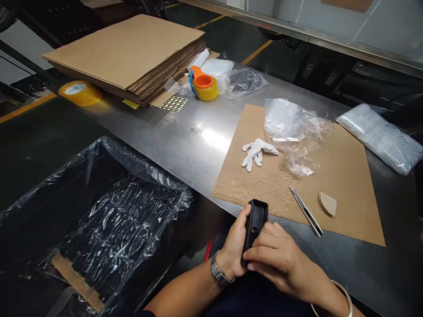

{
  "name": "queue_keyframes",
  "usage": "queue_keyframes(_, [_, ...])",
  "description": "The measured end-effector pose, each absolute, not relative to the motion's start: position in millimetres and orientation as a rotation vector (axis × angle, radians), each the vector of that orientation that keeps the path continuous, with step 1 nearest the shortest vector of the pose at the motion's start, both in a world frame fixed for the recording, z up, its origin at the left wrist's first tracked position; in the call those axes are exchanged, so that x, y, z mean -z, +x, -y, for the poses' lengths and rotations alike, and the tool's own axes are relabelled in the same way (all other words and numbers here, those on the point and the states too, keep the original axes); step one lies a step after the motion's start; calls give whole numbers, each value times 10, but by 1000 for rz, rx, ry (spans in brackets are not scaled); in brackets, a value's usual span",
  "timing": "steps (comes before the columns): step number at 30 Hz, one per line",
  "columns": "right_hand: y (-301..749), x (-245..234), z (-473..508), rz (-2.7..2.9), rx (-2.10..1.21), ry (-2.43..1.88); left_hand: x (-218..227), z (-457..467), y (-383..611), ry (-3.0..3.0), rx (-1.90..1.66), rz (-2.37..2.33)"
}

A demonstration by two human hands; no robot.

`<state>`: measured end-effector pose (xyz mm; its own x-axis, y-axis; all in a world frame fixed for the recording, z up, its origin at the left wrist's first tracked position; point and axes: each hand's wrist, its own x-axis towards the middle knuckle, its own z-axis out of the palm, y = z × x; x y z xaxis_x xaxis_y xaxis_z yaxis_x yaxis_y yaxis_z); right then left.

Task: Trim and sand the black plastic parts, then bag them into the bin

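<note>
The L hand [236, 242] is gripping a black hollow plastic part [257, 220] by its side, w/ the thumb near the far end. The R hand [277, 255] is curling over it, w/ fingertips touching the near end. So the step in hand is prob. finger work on this one part (can't tell just what, b/c the R fingers are hiding the spot). The next move is likely calling for a firm L hold & small, careful R finger pushes. The part is sitting between both hands, its open side facing up. Just past it, a cardboard sheet [350, 185] is lying on the metal table [185, 145]. A snap-off knife [306, 211] is resting to the right, w/ a beige wedge [328, 204] farther right.
</note>
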<state>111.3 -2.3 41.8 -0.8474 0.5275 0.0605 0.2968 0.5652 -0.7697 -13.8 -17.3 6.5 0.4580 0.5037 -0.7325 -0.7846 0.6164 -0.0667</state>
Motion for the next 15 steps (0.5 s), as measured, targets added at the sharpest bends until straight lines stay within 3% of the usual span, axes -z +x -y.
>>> queue_keyframes(6, [1124,-347,-1,2437,-1369,-610,-138,184,-94,-438,-749,-863])
queue_keyframes(15, [1167,-322,-35,2411,-1208,-541,-72,217,-81,-501,-715,-607])
